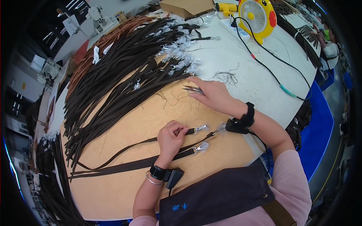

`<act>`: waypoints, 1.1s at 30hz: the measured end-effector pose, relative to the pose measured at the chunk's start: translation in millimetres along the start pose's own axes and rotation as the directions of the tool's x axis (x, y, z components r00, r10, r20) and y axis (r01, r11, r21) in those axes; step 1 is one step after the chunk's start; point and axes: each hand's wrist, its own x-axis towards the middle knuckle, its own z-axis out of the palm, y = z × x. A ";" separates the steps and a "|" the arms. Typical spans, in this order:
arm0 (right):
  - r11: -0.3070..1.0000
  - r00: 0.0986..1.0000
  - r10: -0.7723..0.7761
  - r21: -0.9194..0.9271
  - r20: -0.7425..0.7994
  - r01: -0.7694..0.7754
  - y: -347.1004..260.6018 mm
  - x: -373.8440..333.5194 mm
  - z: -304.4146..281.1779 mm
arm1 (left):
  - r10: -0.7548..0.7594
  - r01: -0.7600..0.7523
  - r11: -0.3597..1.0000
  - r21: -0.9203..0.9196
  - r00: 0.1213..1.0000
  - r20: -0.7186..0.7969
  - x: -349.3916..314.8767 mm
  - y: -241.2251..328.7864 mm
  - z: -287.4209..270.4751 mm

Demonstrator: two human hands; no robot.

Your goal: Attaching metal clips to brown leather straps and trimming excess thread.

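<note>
My left hand [171,138] is closed on a dark strap [141,142], pinching it close to the metal snap hook [201,128] at its end. Clear plastic wraps that hook. Above and to the right, my right hand [217,97] grips a pair of small thread snips [193,89], their blades pointing left. A fine thread runs up between the two hands. Just below the left hand lies another dark strap [132,164] with a plastic-wrapped snap hook [202,147]. A third hook [218,130] rests near my right wrist.
A large heap of dark straps [124,75] covers the left and far side of the tan board [113,199]. Brown straps lie behind it. Loose thread [226,78] sits on the white table. A yellow fan [257,17], its cable and a cardboard box [186,6] stand at the back.
</note>
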 end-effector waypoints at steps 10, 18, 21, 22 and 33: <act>0.914 0.866 -0.394 0.034 0.308 0.404 -5.8 -50.0 1.2 | -0.077 0.077 0.993 -0.092 0.997 0.005 -1.4 -1.0 0.7; 0.886 0.819 -0.452 0.068 0.353 0.459 -10.1 -43.2 4.6 | -0.054 0.055 0.997 -0.058 0.998 0.021 -1.4 2.2 0.0; 0.882 0.804 -0.442 0.032 0.397 0.470 -13.4 -40.0 2.8 | -0.036 0.036 0.999 -0.025 0.999 0.007 -0.2 2.2 1.5; 0.883 0.805 -0.441 0.032 0.398 0.468 -12.9 -39.8 3.8 | -0.036 0.036 0.999 -0.026 0.999 0.008 -0.1 1.3 2.1; 0.937 0.836 -0.350 0.138 0.423 0.322 -7.6 -39.8 10.8 | -0.131 0.128 0.941 -0.314 0.991 0.010 1.0 -17.0 7.7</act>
